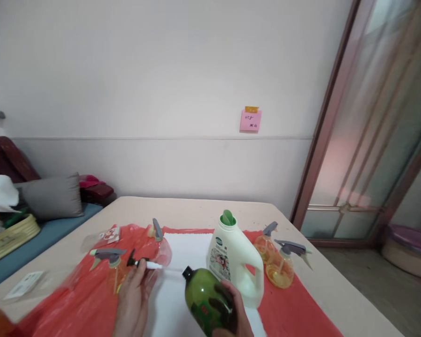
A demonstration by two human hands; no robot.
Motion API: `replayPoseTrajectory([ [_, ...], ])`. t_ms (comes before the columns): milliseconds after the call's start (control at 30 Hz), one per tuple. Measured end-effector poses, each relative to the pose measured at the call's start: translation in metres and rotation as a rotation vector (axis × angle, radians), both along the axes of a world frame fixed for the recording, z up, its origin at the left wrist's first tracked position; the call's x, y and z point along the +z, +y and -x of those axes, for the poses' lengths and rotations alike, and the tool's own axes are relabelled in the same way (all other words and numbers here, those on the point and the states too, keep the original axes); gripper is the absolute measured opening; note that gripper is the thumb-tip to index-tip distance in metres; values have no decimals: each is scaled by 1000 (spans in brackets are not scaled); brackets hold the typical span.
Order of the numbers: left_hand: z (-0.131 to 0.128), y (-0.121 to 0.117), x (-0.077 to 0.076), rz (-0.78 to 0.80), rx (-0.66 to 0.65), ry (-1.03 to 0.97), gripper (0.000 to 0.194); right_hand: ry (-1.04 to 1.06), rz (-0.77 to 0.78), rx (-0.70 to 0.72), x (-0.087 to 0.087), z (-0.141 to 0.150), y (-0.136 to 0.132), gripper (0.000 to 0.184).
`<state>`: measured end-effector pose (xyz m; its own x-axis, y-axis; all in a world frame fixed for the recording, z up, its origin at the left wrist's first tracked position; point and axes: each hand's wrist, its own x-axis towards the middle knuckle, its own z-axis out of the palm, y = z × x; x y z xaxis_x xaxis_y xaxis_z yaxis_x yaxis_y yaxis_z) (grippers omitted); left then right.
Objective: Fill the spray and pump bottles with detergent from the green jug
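My left hand (135, 292) grips a black pump head (137, 261) with a white stem and a thin pale tube pointing right. In my right hand (235, 304) is a dark green bottle (205, 290), tilted so its black neck faces up and left. The tube's end is near that neck; whether it is inside, I cannot tell. Behind the bottle stands a pale green detergent jug (236, 257) with a green inner spout showing at its top. A white sheet (182, 243) lies beneath, on red plastic (73, 304).
Two amber spray bottles (280, 271) stand to the right of the jug. Another spray bottle (116, 269) is left of my left hand, and one with a grey trigger (157, 231) is behind it. A clear bag with a white label (24, 284) lies at the left table edge.
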<state>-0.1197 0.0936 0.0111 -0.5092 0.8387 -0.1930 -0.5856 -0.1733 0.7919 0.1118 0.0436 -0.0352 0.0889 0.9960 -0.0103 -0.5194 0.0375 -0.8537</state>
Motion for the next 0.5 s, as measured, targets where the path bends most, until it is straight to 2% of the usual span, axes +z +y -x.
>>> replayPoseTrajectory([
  [33,7,4,-4,10,28,44,19,159,104,36,0,-1,3,73],
  [100,18,12,-14,78,53,244,24,405,262,96,1,-3,6,58],
  [167,24,20,-24,196,14,494,34,542,347,166,3,-5,6,48],
  [233,24,27,-34,287,-64,668,37,597,355,232,7,-6,5,49],
  [367,17,31,-50,349,-208,893,19,585,308,302,14,-8,3,53],
  [433,13,27,-53,365,-224,964,18,550,291,330,14,-9,4,54],
  [500,6,23,-51,353,-210,1007,26,532,290,358,12,-10,7,54],
])
